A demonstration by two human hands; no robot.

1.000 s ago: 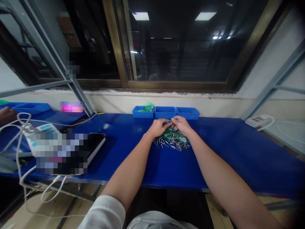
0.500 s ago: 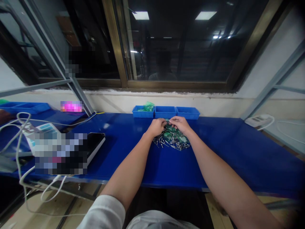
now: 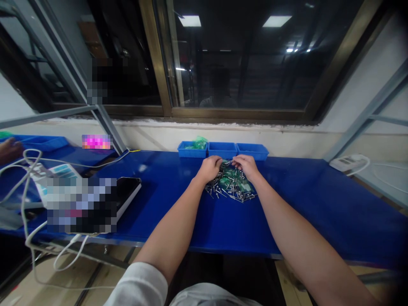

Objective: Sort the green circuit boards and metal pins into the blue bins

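Note:
A pile of thin metal pins that look like blind rivets (image 3: 237, 193) lies on the blue table, mixed with crumpled green plastic (image 3: 225, 182). At the pile's far left side is my left hand (image 3: 209, 168), its fingers curled closed; what they hold, if anything, is hidden. My right hand (image 3: 247, 165) is over the far right side of the pile, thumb and fingers pinched together. Whatever is in that pinch is too small to make out. A narrow gap separates the two hands, and pins show in it.
Behind the pile stand three blue bins (image 3: 222, 148); the left one holds green plastic (image 3: 199, 143). A phone-like device (image 3: 129, 187) and white cables (image 3: 24, 204) occupy the left side. Another person's hand (image 3: 11, 151) shows at far left. A power strip (image 3: 346, 162) lies right.
My right hand has shifted slightly right, widening the gap between my hands. My left hand stays nearly in place. The other person's hand has come further into view at the left.

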